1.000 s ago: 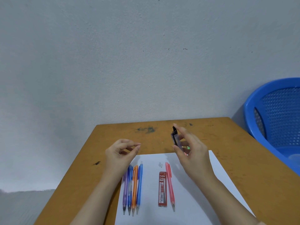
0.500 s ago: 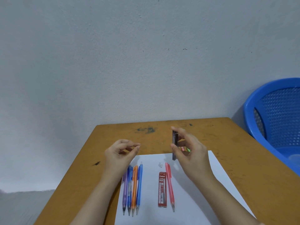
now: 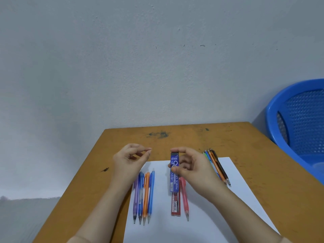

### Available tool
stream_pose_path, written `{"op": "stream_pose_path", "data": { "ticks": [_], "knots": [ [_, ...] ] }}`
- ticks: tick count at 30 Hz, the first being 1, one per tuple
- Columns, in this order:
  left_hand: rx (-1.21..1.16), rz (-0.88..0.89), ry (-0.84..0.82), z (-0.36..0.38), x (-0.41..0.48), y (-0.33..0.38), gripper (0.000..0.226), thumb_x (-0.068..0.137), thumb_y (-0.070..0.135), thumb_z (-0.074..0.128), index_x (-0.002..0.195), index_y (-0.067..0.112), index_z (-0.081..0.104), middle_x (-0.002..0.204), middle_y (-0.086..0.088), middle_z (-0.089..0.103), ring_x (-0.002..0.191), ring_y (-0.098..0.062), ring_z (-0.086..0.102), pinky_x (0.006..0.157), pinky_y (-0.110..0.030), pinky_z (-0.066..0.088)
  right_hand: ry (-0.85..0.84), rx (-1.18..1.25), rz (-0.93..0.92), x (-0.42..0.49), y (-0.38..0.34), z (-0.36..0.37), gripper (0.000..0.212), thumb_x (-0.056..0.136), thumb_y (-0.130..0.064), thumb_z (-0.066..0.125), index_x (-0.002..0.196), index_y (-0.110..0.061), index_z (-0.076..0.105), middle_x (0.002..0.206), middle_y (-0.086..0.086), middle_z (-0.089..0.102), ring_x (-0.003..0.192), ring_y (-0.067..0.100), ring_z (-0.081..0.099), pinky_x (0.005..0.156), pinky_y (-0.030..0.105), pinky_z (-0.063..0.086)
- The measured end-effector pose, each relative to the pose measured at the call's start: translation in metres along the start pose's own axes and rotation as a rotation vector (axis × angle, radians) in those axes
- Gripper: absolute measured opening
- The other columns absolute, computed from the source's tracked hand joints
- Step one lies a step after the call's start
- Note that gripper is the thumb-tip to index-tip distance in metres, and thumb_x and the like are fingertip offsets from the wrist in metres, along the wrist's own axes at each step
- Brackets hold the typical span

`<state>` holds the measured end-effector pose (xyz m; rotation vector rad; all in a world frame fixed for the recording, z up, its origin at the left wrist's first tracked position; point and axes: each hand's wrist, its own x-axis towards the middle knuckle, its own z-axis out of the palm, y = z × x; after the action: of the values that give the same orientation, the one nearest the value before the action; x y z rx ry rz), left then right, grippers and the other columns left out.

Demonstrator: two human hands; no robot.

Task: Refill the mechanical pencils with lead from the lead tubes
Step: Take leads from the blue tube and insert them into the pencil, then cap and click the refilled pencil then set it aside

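Head view: the right hand (image 3: 192, 171) has turned the blue lead tube (image 3: 174, 181) upright, label forward, gripping it above the red lead tube (image 3: 175, 204) and pink pencil (image 3: 184, 195), likely ready for dispensing, while the left hand (image 3: 128, 160) pinches thumb to forefinger, contents unclear.

Illumination is soft, even and rather dim with a cool grey cast, faint diffuse shadows lying on the white sheet (image 3: 245, 199) and on the wall (image 3: 157, 67) beside the blue basket (image 3: 291, 91), detail mildly soft overall, wide-angle stretching evident toward the frame edges.
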<state>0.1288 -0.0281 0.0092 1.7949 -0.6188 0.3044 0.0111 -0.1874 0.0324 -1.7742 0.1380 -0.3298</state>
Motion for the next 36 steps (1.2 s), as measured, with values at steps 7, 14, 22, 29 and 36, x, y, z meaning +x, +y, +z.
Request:
{"op": "stream_pose_path", "data": {
  "ticks": [7,14,22,29,36],
  "knots": [
    [0.0,0.011,0.012,0.0,0.0,-0.001,0.012,0.077,0.018,0.076,0.08,0.029,0.073,0.085,0.013,0.067,0.077,-0.005,0.062,0.063,-0.012,0.047,-0.128,-0.201,0.078,-0.001,0.004,0.01,0.038,0.081,-0.002,0.071,0.105,-0.029,0.06,0.088,-0.001,0.059,0.078,0.009,0.063,0.074,0.027,0.057],
    [0.009,-0.005,0.006,0.0,0.0,-0.001,0.009,0.079,0.019,0.075,0.083,0.028,0.073,0.088,0.015,0.065,0.079,-0.001,0.061,0.064,-0.012,0.048,-0.16,-0.56,-0.006,-0.003,0.005,0.015,0.043,0.087,-0.024,0.067,0.128,-0.032,0.054,0.103,-0.014,0.047,0.091,0.0,0.049,0.079,0.006,0.041],
    [0.015,-0.009,0.0,0.0,0.0,-0.002,0.008,0.079,0.021,0.074,0.084,0.027,0.074,0.088,0.014,0.066,0.079,-0.002,0.061,0.064,-0.012,0.047,-0.189,-0.802,-0.133,-0.002,0.014,0.019,0.051,0.089,-0.041,0.06,0.137,-0.027,0.048,0.123,-0.009,0.056,0.117,0.004,0.034,0.091,0.021,0.034],
    [0.022,-0.019,0.0,0.0,0.0,-0.001,0.009,0.079,0.022,0.074,0.083,0.03,0.073,0.089,0.015,0.066,0.079,-0.001,0.061,0.064,-0.012,0.047,-0.193,-0.895,-0.164,-0.001,0.017,0.017,0.05,0.089,-0.046,0.058,0.135,-0.026,0.05,0.121,-0.007,0.057,0.113,0.006,0.035,0.093,0.025,0.037],
    [0.023,-0.008,0.014,0.0,-0.001,0.0,0.009,0.079,0.021,0.075,0.082,0.03,0.073,0.088,0.015,0.066,0.078,0.0,0.061,0.064,-0.011,0.047,-0.217,-0.925,-0.182,-0.002,0.019,0.015,0.049,0.088,-0.047,0.059,0.132,-0.026,0.053,0.12,-0.006,0.054,0.112,0.006,0.035,0.095,0.026,0.04]
  ]
}}
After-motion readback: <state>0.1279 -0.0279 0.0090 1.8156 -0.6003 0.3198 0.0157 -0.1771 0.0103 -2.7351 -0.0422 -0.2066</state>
